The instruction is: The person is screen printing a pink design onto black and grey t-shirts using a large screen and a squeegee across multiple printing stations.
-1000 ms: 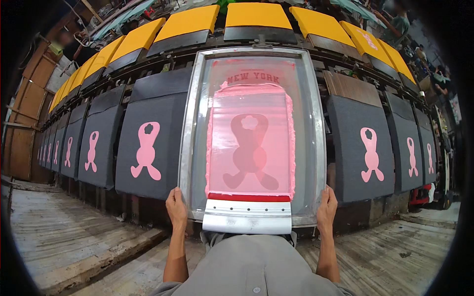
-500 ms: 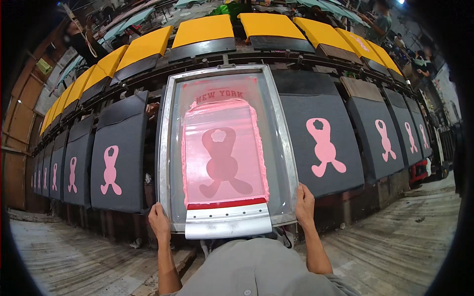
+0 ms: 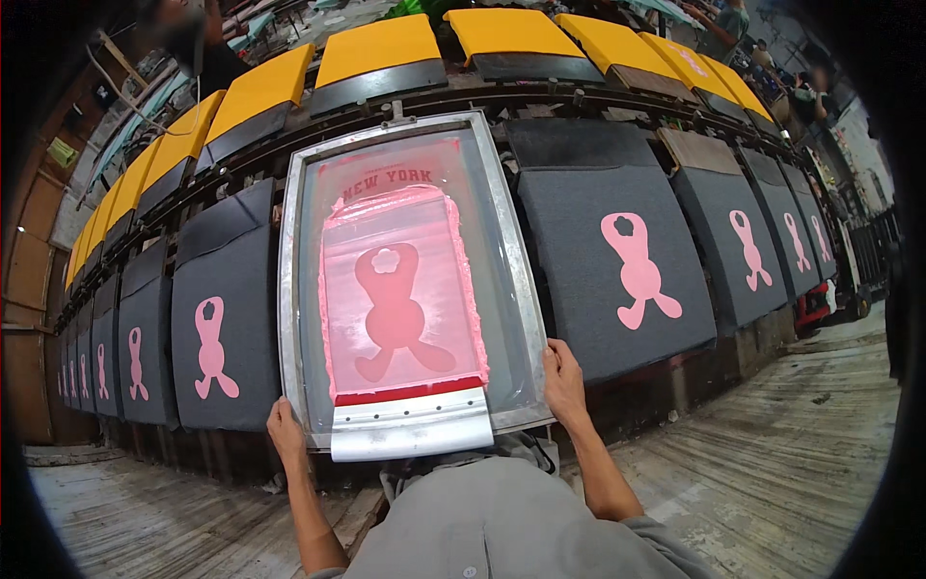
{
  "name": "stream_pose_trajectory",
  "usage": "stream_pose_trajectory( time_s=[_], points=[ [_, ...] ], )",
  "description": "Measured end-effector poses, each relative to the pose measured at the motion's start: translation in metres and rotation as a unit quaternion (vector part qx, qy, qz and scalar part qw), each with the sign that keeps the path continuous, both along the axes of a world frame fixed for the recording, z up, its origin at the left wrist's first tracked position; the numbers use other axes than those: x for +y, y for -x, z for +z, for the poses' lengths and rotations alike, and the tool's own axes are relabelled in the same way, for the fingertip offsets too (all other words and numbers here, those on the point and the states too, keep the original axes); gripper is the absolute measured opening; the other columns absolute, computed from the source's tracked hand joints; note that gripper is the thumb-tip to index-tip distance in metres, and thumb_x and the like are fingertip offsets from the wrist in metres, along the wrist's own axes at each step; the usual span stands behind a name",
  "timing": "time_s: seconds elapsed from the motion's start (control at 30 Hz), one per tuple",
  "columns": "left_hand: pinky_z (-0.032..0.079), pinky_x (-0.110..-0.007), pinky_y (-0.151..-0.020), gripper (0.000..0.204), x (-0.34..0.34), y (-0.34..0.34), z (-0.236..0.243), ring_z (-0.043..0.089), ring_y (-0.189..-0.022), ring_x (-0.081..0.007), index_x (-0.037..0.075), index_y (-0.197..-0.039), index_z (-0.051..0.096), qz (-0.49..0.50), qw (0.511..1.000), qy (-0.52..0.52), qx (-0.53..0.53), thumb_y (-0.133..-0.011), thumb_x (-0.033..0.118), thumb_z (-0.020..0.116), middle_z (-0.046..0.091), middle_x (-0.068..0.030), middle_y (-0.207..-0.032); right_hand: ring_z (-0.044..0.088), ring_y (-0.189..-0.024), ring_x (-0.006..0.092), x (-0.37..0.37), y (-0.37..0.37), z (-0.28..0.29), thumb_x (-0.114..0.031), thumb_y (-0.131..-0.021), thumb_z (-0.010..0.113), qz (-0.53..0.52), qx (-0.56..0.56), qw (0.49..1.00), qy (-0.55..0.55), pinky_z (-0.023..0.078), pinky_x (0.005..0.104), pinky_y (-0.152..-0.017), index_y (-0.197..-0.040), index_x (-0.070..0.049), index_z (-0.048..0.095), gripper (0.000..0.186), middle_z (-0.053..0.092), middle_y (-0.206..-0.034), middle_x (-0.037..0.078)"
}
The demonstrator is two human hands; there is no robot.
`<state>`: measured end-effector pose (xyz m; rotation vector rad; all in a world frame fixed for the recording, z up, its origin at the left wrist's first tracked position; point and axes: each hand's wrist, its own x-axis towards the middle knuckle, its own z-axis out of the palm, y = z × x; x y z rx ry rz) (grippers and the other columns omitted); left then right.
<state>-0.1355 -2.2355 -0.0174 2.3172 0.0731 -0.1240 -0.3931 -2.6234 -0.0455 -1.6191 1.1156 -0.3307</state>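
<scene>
My two hands hold a metal-rimmed printing screen [image 3: 515,272] by its near corners. My left hand [image 3: 286,431] is closed around the left edge, and my right hand [image 3: 564,383] grips the right edge a little higher. A smooth layer of pink ink [image 3: 333,289] with thick ridges along its sides covers much of the mesh, where a darker long-eared figure shows through. Across the near end of the screen lies a wide squeegee [image 3: 410,429] with a silver holder and a red blade, touched by neither hand. Whatever is beneath the screen is hidden.
Dark grey fabric pieces on boards flank the screen, such as the right one [image 3: 579,261] and left one [image 3: 183,289], each bearing a pink figure. Yellow fabric-covered boards [image 3: 381,48] line the far side behind a rail. Other people [image 3: 198,58] stand in the background.
The screen, with both hands on it, has shifted left and tilted slightly relative to the boards. More of the right grey piece shows. The figure in the mesh looks redder.
</scene>
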Motion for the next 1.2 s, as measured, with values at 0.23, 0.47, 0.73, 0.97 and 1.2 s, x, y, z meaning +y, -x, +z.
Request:
stream_pose_trajectory(
  time_s=[0.23, 0.47, 0.73, 0.97, 1.2],
  points=[
    [0.037, -0.033, -0.066, 0.039, -0.014, 0.0, 0.017, 0.04, -0.074, -0.0144, -0.007, -0.089, 0.055, 0.002, 0.999, 0.018, 0.04, -0.103, 0.029, 0.048, 0.045, -0.0028, -0.075, 0.063, -0.077, 0.0243, -0.004, -0.001, -0.004, -0.024, -0.102, 0.05, 0.008, 0.025, 1.0, -0.012, 0.048, 0.0385, -0.072, -0.115, 0.0, 0.058, 0.028, 0.066, -0.085, 0.017],
    [0.04, -0.032, -0.072, 0.04, 0.012, -0.015, -0.014, 0.045, -0.078, -0.0152, -0.008, -0.102, 0.061, -0.036, 0.996, 0.03, 0.076, -0.104, 0.03, 0.049, 0.053, -0.0047, -0.08, 0.062, -0.075, 0.0299, -0.005, -0.003, -0.004, -0.024, -0.101, 0.053, 0.012, 0.065, 0.997, 0.029, 0.048, 0.0404, -0.072, -0.115, 0.001, 0.058, 0.029, 0.065, -0.084, 0.019],
    [0.034, -0.046, -0.107, 0.059, -0.017, 0.023, 0.06, 0.045, -0.126, -0.0341, 0.007, -0.135, 0.054, -0.36, 0.932, -0.016, -0.036, -0.08, 0.018, 0.07, 0.05, -0.0169, -0.135, 0.049, -0.12, 0.038, 0.039, -0.013, 0.077, -0.021, -0.076, 0.082, 0.304, -0.009, 0.925, 0.226, 0.043, 0.0449, -0.099, -0.13, -0.004, 0.056, 0.063, 0.054, -0.126, 0.018],
    [0.04, -0.045, -0.097, 0.051, -0.056, 0.054, 0.091, 0.051, -0.118, -0.0314, 0.01, -0.12, 0.06, -0.517, 0.839, -0.17, -0.02, -0.069, 0.008, 0.07, 0.055, -0.0119, -0.12, 0.054, -0.115, 0.0344, 0.062, -0.027, 0.088, -0.004, -0.067, 0.074, 0.501, 0.059, 0.817, 0.28, 0.044, 0.0448, -0.095, -0.12, -0.003, 0.057, 0.056, 0.058, -0.121, 0.016],
    [0.042, -0.041, -0.085, 0.047, -0.077, 0.022, 0.081, 0.059, -0.1, -0.0279, 0.007, -0.108, 0.064, -0.501, 0.846, -0.166, -0.08, -0.063, 0.001, 0.07, 0.062, -0.008, -0.106, 0.059, -0.103, 0.0347, 0.055, -0.056, 0.078, 0.0, -0.058, 0.074, 0.433, 0.072, 0.85, 0.292, 0.046, 0.0437, -0.089, -0.111, -0.007, 0.065, 0.054, 0.064, -0.11, 0.013]
  ],
)
